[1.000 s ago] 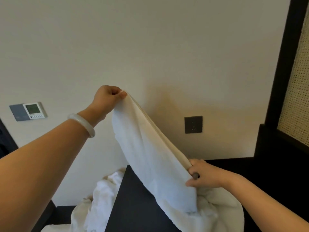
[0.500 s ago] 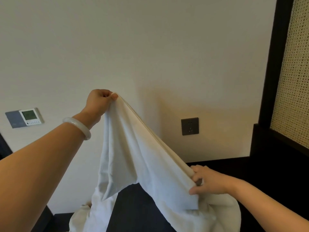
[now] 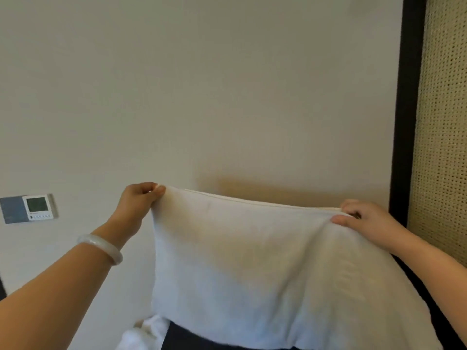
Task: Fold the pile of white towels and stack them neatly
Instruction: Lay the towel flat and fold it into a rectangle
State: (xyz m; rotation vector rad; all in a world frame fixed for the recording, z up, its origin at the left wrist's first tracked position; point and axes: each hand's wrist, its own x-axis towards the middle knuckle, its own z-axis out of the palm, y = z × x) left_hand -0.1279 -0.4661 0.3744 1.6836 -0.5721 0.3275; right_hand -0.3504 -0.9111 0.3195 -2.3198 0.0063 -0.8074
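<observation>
Towel (image 3: 265, 261) was held up and spread flat before the wall, top edge stretched between both grips. Left grip (image 3: 139, 200) was pinched on the top left corner, right grip (image 3: 364, 215) on the top right. More towels (image 3: 144, 334) were seen bottom left by the table (image 3: 182, 337). Step judged: opening out, first fold not yet made. Next: corners to be brought together, edges kept aligned.
</observation>
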